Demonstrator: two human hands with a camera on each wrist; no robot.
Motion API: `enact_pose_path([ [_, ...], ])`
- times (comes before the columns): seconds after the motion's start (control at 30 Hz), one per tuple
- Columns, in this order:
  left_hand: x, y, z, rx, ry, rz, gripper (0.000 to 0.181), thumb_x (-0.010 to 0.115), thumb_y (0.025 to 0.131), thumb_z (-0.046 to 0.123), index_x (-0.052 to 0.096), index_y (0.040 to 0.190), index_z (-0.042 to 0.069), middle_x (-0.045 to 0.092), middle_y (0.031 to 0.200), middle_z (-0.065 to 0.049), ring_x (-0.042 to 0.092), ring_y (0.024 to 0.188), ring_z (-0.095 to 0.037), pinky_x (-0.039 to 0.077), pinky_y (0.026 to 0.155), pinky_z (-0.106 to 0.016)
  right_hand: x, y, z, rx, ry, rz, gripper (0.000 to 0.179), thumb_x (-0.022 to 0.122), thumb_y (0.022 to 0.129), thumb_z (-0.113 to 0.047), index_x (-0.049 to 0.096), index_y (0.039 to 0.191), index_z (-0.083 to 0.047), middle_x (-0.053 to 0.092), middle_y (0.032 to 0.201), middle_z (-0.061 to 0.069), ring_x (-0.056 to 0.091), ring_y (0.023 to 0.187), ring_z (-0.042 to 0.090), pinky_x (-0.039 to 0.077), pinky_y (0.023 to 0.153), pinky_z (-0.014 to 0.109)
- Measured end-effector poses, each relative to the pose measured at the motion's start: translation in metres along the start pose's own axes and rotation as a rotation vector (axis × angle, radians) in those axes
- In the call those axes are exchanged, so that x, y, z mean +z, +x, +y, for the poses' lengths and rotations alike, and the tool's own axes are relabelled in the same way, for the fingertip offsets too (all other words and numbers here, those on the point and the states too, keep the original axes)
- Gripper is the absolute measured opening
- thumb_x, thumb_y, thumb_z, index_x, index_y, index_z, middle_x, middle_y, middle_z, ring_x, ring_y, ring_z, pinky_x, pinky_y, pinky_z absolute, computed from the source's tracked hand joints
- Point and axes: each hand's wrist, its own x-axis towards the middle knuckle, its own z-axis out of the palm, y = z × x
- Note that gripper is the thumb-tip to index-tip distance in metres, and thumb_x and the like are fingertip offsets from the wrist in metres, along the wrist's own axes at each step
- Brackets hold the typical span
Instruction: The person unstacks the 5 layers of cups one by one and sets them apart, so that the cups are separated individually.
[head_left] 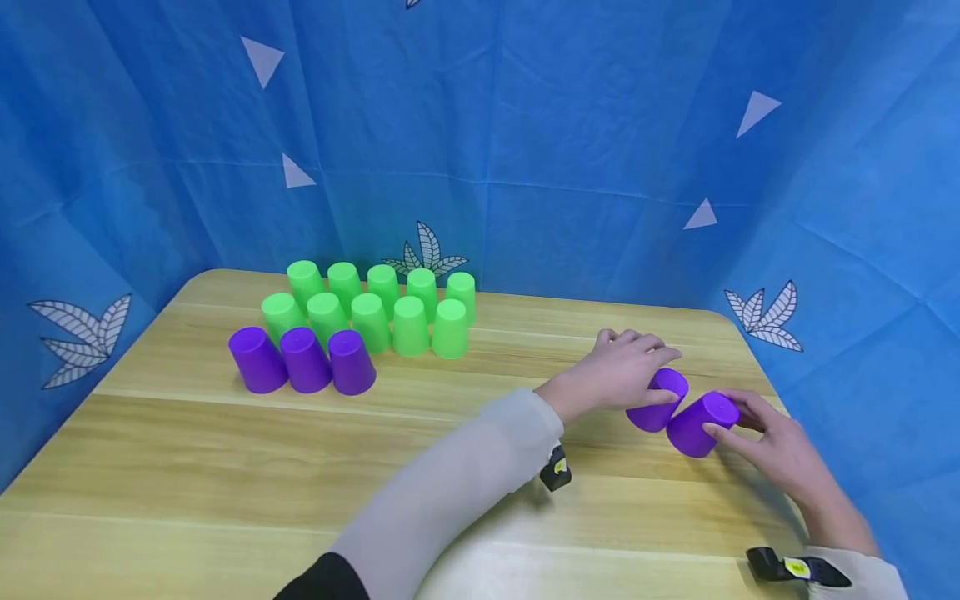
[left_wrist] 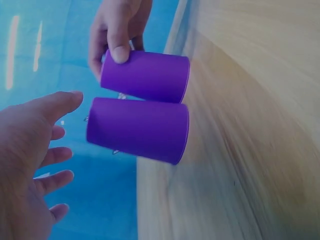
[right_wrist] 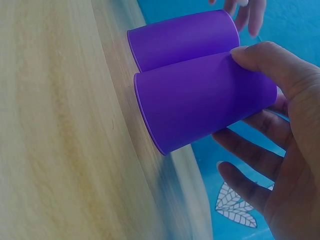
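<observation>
Two purple cups stand upside down side by side at the right of the table in the head view. My right hand (head_left: pixel 783 450) holds the right purple cup (head_left: pixel 696 430), thumb on one side and fingers on the other. Just behind the left purple cup (head_left: pixel 647 420), my left hand (head_left: pixel 618 373) hovers with thumb and fingers spread. In the left wrist view a gap shows between those fingers and the left cup (left_wrist: pixel 137 129). The right wrist view shows the right cup (right_wrist: pixel 200 102) close against its neighbour, its far side hidden by my palm.
Toward the left of the wooden table (head_left: pixel 225 475), three purple cups (head_left: pixel 305 360) stand upside down in a row. Behind them are two rows of upside-down green cups (head_left: pixel 370 323). A blue patterned cloth (head_left: pixel 480 125) hangs behind the table and along its sides.
</observation>
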Motion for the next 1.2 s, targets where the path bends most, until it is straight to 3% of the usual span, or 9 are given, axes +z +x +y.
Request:
enact_pose_path([
  [0.27, 0.008, 0.013, 0.014, -0.012, 0.015, -0.067, 0.066, 0.046, 0.091, 0.069, 0.036, 0.149, 0.039, 0.046, 0.14, 0.016, 0.042, 0.124, -0.009, 0.031, 0.096, -0.036, 0.001, 0.0, 0.001, 0.01, 0.001, -0.015, 0.048, 0.074, 0.089, -0.024, 0.056, 0.13, -0.006, 0.062, 0.119, 0.02, 0.047, 0.091, -0.019, 0.047, 0.069, 0.018],
  [0.53, 0.011, 0.006, 0.013, -0.003, 0.012, -0.031, 0.056, 0.051, 0.093, 0.063, 0.046, 0.142, 0.037, 0.055, 0.125, 0.016, 0.05, 0.111, -0.007, 0.034, 0.093, -0.034, 0.002, 0.0, 0.001, -0.003, 0.005, -0.002, 0.048, 0.075, 0.089, -0.021, 0.056, 0.13, -0.006, 0.062, 0.118, 0.02, 0.048, 0.091, -0.018, 0.047, 0.068, 0.016],
  [0.77, 0.003, -0.019, -0.007, 0.02, -0.004, 0.046, 0.053, 0.051, 0.093, 0.062, 0.051, 0.139, 0.033, 0.057, 0.123, 0.015, 0.051, 0.113, -0.008, 0.034, 0.093, -0.035, 0.002, 0.0, 0.002, -0.023, 0.012, 0.012, 0.047, 0.075, 0.088, -0.019, 0.057, 0.129, -0.004, 0.063, 0.115, 0.02, 0.049, 0.091, -0.018, 0.046, 0.069, 0.013],
  [1.0, -0.006, -0.055, -0.039, 0.032, -0.012, 0.142, 0.053, 0.055, 0.092, 0.06, 0.056, 0.134, 0.028, 0.061, 0.121, 0.009, 0.053, 0.111, -0.012, 0.036, 0.09, -0.036, 0.001, 0.0, 0.003, -0.026, 0.004, 0.014, 0.048, 0.076, 0.088, -0.019, 0.057, 0.129, -0.004, 0.063, 0.115, 0.022, 0.048, 0.091, -0.018, 0.046, 0.069, 0.014],
  [1.2, -0.012, -0.088, -0.064, 0.02, -0.031, 0.168, 0.051, 0.058, 0.091, 0.058, 0.059, 0.13, 0.025, 0.063, 0.119, 0.006, 0.054, 0.111, -0.015, 0.037, 0.093, -0.039, 0.001, 0.0, 0.003, -0.016, 0.001, 0.007, 0.048, 0.076, 0.088, -0.02, 0.057, 0.129, -0.006, 0.063, 0.116, 0.022, 0.047, 0.091, -0.019, 0.046, 0.069, 0.016],
])
